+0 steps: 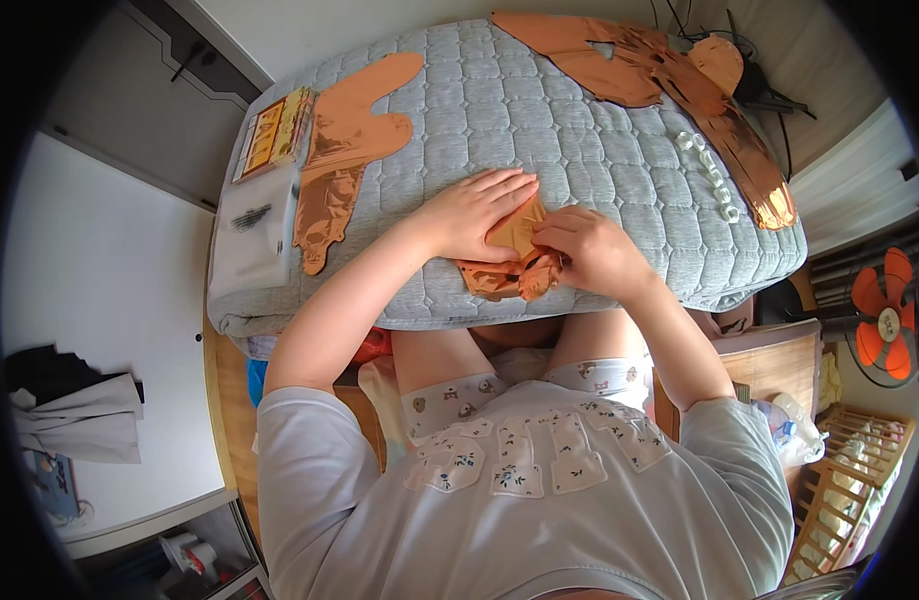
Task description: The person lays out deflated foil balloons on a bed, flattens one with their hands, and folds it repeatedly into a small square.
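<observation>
A crumpled copper-coloured foil balloon piece (514, 262) lies at the near edge of a grey quilted mattress (539, 120). My left hand (474, 212) lies flat on it, fingers spread and pointing right, pressing the foil down. My right hand (589, 250) is curled at the foil's right side, its fingers pinching the foil's edge. Both forearms come up from below and meet over the foil.
More flat copper foil balloons lie on the mattress at the left (344, 150) and at the far right (669, 80). A white box (254, 230) and a coloured packet (274, 130) sit at the left edge. A white beaded strip (709, 175) lies on the right. An orange fan (884, 320) stands at right.
</observation>
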Action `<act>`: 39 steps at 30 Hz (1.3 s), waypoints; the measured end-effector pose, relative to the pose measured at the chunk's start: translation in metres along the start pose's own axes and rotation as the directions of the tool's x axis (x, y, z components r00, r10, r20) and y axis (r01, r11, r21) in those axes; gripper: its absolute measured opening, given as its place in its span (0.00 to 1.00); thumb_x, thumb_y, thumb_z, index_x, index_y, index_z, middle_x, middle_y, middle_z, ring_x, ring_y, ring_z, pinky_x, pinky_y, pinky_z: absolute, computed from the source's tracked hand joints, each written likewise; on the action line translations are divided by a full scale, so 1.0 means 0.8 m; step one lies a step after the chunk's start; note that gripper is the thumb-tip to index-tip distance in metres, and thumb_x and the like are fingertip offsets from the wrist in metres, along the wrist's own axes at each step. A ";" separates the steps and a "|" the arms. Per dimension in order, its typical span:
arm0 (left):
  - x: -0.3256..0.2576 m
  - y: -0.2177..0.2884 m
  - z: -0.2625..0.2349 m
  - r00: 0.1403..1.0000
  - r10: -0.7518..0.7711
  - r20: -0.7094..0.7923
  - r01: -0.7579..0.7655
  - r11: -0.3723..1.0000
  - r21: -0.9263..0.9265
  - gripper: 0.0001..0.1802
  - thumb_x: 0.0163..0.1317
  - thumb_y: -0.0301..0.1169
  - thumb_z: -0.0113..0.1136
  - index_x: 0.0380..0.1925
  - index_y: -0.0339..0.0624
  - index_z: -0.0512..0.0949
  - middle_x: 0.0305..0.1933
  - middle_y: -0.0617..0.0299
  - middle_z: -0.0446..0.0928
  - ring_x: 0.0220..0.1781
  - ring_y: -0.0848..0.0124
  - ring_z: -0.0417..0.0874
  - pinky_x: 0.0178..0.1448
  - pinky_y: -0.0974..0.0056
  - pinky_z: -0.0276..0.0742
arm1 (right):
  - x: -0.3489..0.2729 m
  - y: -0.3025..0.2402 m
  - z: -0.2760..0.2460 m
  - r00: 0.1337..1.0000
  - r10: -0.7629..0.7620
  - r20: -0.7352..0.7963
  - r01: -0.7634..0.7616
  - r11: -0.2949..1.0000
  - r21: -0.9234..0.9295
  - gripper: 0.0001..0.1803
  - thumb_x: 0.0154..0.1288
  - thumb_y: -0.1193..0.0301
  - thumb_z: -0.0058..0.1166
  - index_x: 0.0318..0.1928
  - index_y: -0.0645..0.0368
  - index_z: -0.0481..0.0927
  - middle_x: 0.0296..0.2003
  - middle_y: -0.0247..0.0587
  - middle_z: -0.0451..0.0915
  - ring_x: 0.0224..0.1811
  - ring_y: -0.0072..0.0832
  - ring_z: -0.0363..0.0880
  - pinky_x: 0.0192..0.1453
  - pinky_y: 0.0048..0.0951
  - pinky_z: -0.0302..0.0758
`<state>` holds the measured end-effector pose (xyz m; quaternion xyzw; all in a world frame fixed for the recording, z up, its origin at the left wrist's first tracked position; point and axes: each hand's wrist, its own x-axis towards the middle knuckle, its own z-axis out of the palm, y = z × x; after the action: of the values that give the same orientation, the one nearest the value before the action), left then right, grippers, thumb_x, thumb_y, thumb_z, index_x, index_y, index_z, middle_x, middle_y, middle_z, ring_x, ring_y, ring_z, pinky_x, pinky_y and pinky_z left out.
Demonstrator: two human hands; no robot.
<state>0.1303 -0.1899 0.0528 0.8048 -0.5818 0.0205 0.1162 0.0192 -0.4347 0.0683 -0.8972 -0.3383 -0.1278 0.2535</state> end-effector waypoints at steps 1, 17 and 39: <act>0.000 0.001 0.000 1.000 -0.004 -0.005 0.004 1.000 0.001 0.58 0.54 0.53 0.72 0.80 0.42 0.55 0.83 0.52 0.57 0.84 0.53 0.57 0.85 0.51 0.55 | -0.001 -0.006 0.003 1.000 -0.001 0.001 0.001 1.000 0.001 0.19 0.48 0.73 0.71 0.44 0.60 0.86 0.46 0.42 0.86 0.53 0.44 0.84 0.57 0.41 0.82; -0.001 0.003 0.001 0.999 0.018 -0.051 -0.017 1.000 0.014 0.58 0.52 0.54 0.73 0.77 0.38 0.59 0.80 0.49 0.62 0.82 0.52 0.61 0.84 0.50 0.58 | -0.006 -0.054 0.039 0.946 0.212 -0.244 -0.235 0.969 -0.071 0.30 0.51 0.49 0.76 0.45 0.58 0.85 0.47 0.42 0.83 0.56 0.43 0.82 0.58 0.46 0.80; 0.001 0.003 0.003 1.000 -0.013 -0.006 0.013 0.999 0.047 0.56 0.54 0.54 0.69 0.79 0.39 0.57 0.82 0.53 0.59 0.83 0.54 0.58 0.85 0.52 0.56 | -0.015 -0.059 0.033 0.963 -0.013 -0.268 0.071 0.975 0.209 0.13 0.60 0.67 0.70 0.45 0.54 0.88 0.38 0.38 0.86 0.43 0.39 0.84 0.51 0.39 0.78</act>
<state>0.1277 -0.1918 0.0513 0.8109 -0.5756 0.0356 0.0989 -0.0196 -0.3966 0.0590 -0.8316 -0.3324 -0.2144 0.3899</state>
